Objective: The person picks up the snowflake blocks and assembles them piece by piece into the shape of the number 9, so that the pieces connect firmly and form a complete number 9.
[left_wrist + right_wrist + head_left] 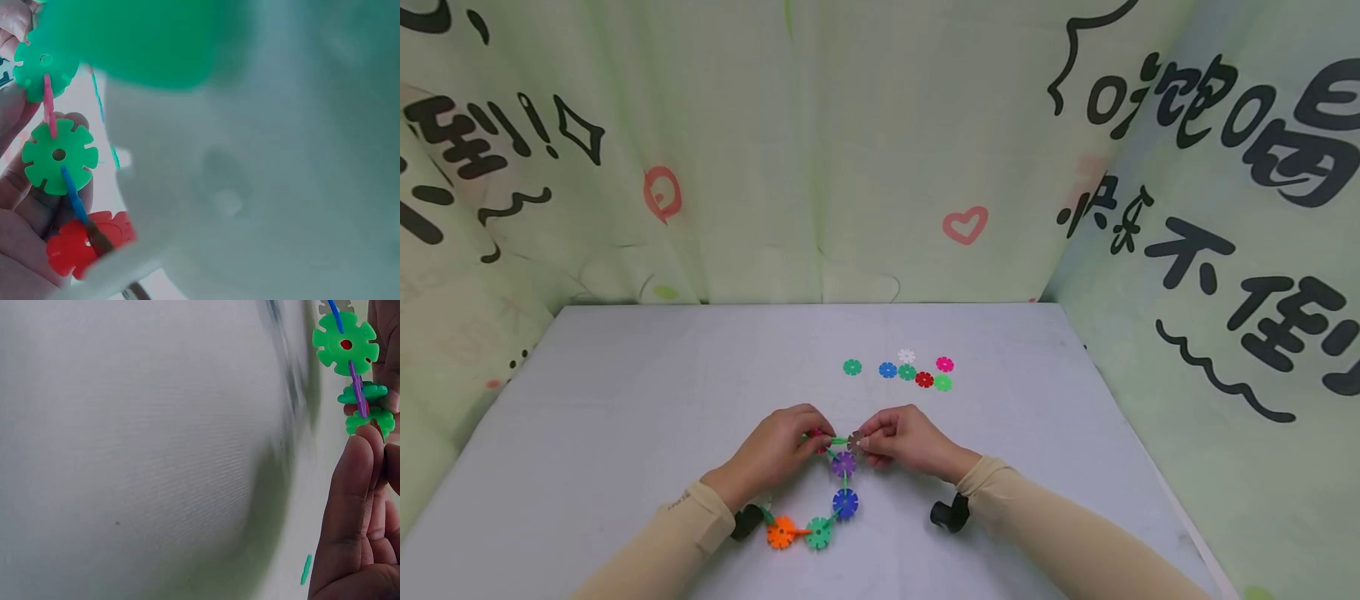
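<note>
A curved chain of notched plastic snowflake discs lies on the table, joined edge to edge; an orange disc (781,532), a teal disc (818,533), a blue disc (846,504) and a purple disc (844,464) show. At its upper end my left hand (775,446) pinches a pinkish-red disc, mostly covered by the fingers. My right hand (910,440) pinches a brownish disc (853,441) close beside the left fingertips, with a green disc seen edge-on between. In the left wrist view, linked green discs (78,155) hang before the left palm. Right fingertips (359,459) meet the chain's end in the right wrist view.
Loose discs lie beyond the hands: a green one (852,367), a blue one (887,370), a white one (906,356), a red one (924,380) and several others. Printed curtains (865,150) rise behind the white table (625,400) and at its sides.
</note>
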A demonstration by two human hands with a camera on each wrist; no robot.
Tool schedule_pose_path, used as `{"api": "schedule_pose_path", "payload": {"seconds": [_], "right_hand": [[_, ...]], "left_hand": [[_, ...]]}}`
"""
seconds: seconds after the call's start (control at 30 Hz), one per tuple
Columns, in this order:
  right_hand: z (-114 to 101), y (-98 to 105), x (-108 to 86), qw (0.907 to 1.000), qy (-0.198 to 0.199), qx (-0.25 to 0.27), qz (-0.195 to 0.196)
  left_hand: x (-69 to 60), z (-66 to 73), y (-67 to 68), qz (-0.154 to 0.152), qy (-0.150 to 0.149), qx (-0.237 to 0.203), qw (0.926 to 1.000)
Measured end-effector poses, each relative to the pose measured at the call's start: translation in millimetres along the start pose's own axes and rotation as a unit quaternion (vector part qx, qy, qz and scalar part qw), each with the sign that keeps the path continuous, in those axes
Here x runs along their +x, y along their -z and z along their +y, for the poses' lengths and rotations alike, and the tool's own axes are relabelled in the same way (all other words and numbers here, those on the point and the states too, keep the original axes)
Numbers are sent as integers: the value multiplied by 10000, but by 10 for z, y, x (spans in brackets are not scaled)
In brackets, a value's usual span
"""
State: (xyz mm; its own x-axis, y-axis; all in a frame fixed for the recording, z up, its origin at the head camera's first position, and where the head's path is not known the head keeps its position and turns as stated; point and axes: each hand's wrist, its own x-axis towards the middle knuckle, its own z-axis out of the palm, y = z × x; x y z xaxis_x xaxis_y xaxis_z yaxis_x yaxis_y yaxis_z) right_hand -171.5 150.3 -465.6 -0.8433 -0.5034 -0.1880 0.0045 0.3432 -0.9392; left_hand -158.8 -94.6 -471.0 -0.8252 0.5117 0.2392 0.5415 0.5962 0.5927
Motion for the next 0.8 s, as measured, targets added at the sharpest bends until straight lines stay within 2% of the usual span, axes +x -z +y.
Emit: {"api": "schedule_pose_path", "payload": {"seconds": [0.2,0.5,0.67,0.8], "right_hand": [[-3,4,0,9999,-38,110,39],[-36,-5,13,9998,-38,105,157],[-51,-25,29,9996,-36,161,228],[-60,-47,45,9989,-118,319,314]], "left_hand": [[23,20,3,-59,-100,16,9999],[47,39,9,-150,37,106,9998],[26,51,-7,27,52,164,9998],[6,36,-25,393,-79,122,9991]]}}
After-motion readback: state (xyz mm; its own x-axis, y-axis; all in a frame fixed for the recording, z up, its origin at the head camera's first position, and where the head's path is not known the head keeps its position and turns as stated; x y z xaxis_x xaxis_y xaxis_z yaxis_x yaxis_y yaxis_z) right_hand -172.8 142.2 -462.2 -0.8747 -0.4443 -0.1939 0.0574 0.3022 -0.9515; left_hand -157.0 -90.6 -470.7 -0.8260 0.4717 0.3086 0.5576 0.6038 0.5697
